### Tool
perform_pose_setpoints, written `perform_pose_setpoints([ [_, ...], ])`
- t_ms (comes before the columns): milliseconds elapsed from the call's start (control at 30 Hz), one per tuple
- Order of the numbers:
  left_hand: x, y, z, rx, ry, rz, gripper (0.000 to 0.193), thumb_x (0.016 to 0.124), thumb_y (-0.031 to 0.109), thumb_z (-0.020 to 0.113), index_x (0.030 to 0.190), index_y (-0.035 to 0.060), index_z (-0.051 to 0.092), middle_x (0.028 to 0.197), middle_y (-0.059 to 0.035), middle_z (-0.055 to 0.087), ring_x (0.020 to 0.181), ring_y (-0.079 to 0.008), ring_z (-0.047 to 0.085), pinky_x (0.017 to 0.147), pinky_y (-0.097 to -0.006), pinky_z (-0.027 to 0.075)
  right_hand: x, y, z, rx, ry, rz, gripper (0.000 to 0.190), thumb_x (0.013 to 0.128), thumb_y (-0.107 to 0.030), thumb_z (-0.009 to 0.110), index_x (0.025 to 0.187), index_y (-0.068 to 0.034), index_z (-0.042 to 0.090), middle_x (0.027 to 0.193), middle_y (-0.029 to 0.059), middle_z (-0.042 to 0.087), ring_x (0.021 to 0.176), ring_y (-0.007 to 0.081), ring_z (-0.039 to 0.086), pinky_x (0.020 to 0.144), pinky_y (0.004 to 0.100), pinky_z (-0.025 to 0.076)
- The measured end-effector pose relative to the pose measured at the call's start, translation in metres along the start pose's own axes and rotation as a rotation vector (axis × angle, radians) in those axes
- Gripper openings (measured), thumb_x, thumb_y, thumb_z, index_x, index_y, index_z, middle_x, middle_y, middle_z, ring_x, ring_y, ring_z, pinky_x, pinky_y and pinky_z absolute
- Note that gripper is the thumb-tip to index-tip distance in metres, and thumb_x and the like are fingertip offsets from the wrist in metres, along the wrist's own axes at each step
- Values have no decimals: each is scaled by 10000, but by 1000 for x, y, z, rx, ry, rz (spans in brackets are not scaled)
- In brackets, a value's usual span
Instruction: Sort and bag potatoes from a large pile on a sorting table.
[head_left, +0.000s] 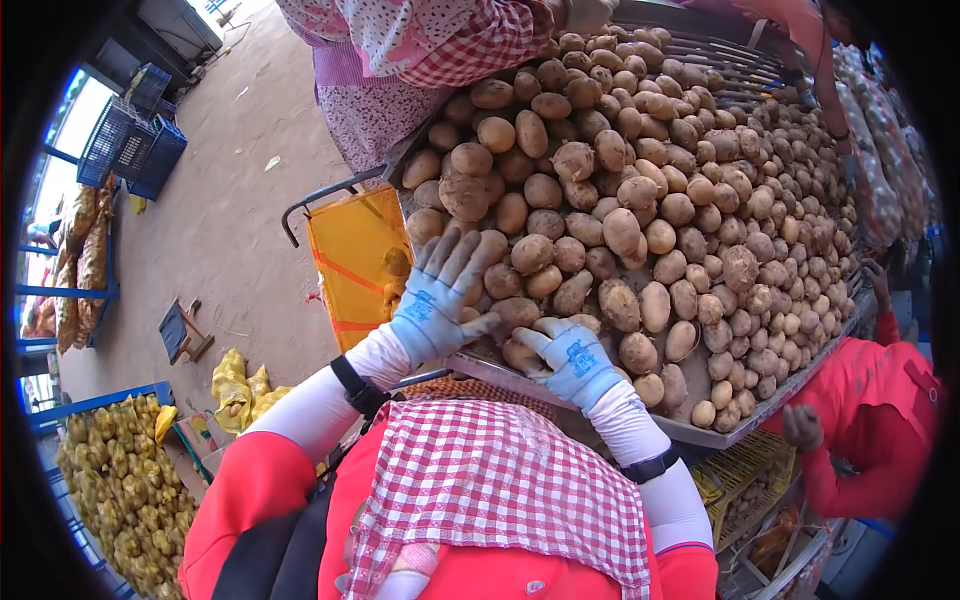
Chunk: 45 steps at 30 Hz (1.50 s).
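Note:
Many brown potatoes (622, 232) lie heaped on a metal sorting table (690, 427). My left hand (442, 300), in a light blue and grey glove, rests with fingers spread on potatoes at the table's near left corner. Close to the near edge, my right hand (566, 356), gloved alike, has its fingers curled over a potato; whether it grips it is hidden. A yellow bag (352, 262) hangs open below the left end of the table, beside my left hand, with some potatoes inside.
Across the table stands a person in a patterned apron (420, 67); another in red (862, 420) is at the right. Blue crates (124, 142) and a small stool (184, 330) stand at left. A bin of bagged potatoes (124, 480) is lower left, a yellow crate (750, 487) lower right.

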<state>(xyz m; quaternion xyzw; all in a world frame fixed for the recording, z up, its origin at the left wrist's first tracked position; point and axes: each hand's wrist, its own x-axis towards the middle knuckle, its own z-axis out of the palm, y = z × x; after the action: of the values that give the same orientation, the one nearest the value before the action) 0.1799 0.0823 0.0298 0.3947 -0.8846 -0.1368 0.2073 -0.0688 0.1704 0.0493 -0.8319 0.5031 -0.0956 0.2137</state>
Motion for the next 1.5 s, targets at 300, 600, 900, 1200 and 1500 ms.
perform_pose_setpoints([
  [300,11,2,-5,50,105,44,699,826,360,716,1431,96,488,1469,-176,471,1378,-414,413,1161,-558,305,-37,-3,-11,-256,196,353,413,837,-268,710,1230,-145,671,1321,145,591,1260,382,530,1079,519,393],
  [600,31,13,19,203,-182,-6,807,850,499,648,1464,26,426,1500,-198,433,1415,-400,361,1194,-556,236,-94,33,4,36,734,532,267,878,-134,643,1126,-49,692,1246,183,635,1125,362,605,1003,461,470],
  [900,71,39,50,257,-343,103,610,775,464,744,1223,68,626,1276,-126,602,1336,-332,469,1198,-509,227,-104,48,18,-3,713,680,252,923,-184,660,1121,-32,695,1224,204,645,1146,357,604,1026,453,455],
  [1200,105,101,34,-373,-157,375,663,966,446,520,1498,72,395,1525,-218,398,1432,-416,350,1195,-547,233,-63,24,-20,1619,718,445,478,928,-270,724,1323,-54,565,1220,124,650,980,150,652,771,234,547],
  [1500,54,7,18,74,-358,286,502,889,408,614,1312,140,613,1462,-176,465,1366,-398,415,1140,-536,336,-120,49,-1,1033,1000,791,85,934,-120,599,954,-45,633,811,34,612,637,123,598,579,263,526],
])
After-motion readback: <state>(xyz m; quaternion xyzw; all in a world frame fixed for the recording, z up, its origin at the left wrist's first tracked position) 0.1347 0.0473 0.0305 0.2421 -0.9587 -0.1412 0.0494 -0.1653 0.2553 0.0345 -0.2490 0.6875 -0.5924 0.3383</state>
